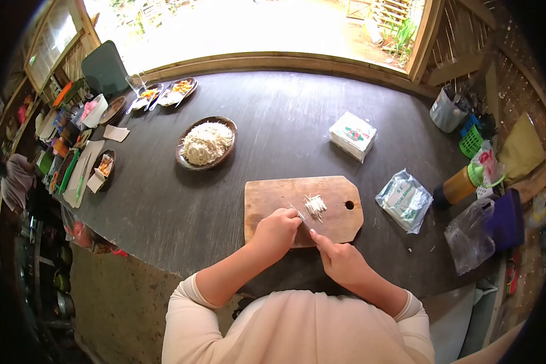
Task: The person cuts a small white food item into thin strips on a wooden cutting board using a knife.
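A wooden cutting board [266, 193] lies on the dark table in front of me. Thin white food sticks [314, 207] sit in a small pile at its middle. My left hand [278, 232] presses on the board with closed fingers, holding a few pale food pieces [296, 210] at the fingertips. In my right hand [343, 262] is a knife [304, 224], its handle hidden by the fingers and the index finger stretched along it. The blade lies close beside the left fingertips. Up and to the left, a brown bowl [179, 159] holds a heap of white shreds [207, 143].
Right of the board lie a printed plastic packet [405, 200] and a white wrapped block [353, 134]. Plates of food [179, 91] stand at the back left. Containers and a clear plastic bag [471, 233] line the right edge. A small bowl [105, 167] sits at left.
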`<state>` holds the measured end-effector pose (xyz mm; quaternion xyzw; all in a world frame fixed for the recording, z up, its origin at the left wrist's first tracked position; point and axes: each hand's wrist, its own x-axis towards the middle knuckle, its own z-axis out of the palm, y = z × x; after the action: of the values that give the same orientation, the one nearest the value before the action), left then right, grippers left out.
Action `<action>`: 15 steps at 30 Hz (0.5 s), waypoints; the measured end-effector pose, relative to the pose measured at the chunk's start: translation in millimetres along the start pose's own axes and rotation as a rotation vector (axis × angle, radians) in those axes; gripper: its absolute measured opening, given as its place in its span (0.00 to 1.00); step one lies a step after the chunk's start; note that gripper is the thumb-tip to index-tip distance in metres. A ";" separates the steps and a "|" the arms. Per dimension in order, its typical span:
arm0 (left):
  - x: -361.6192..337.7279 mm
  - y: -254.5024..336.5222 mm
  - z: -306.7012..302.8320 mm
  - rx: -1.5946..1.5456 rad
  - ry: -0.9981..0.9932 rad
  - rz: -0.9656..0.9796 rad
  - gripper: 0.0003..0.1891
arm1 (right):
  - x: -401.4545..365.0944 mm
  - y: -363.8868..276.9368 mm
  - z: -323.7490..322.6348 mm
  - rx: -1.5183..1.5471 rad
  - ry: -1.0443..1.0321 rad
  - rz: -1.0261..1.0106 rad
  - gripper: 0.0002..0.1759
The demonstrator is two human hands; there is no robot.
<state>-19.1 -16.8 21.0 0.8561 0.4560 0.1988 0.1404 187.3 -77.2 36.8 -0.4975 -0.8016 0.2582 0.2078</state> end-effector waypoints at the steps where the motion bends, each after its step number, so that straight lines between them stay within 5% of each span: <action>1: -0.2 0.6 -0.6 -0.001 0.003 -0.001 0.05 | -0.4 0.0 0.3 -0.003 0.004 -0.002 0.22; 15: 1.1 1.4 -0.5 -0.015 0.027 -0.009 0.06 | 8.9 8.0 7.0 0.084 0.093 -0.022 0.21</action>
<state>-17.7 -16.6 22.2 0.8501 0.4603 0.2130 0.1417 184.9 -67.7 27.1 -0.4910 -0.7850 0.2661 0.2682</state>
